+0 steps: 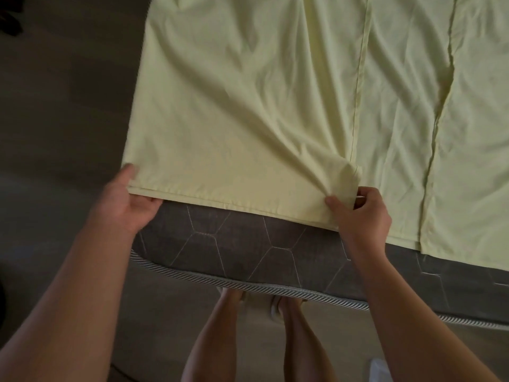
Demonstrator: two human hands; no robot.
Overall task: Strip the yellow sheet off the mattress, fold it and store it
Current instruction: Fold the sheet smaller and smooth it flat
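The pale yellow sheet (248, 106) lies spread over the grey quilted mattress (234, 244), folded over itself in layers with long hemmed edges running away from me. My left hand (129, 205) holds the near left corner, thumb on top and fingers underneath. My right hand (360, 213) pinches a bunched-up piece of the near edge between thumb and fingers, so creases fan out from it. A bare strip of mattress shows between the sheet's near edge and the striped piping.
Dark floor (55, 106) lies to the left of the mattress. My legs and feet (248, 326) stand on lighter floor right against the mattress's near edge. A pale object (380, 368) sits at the bottom right.
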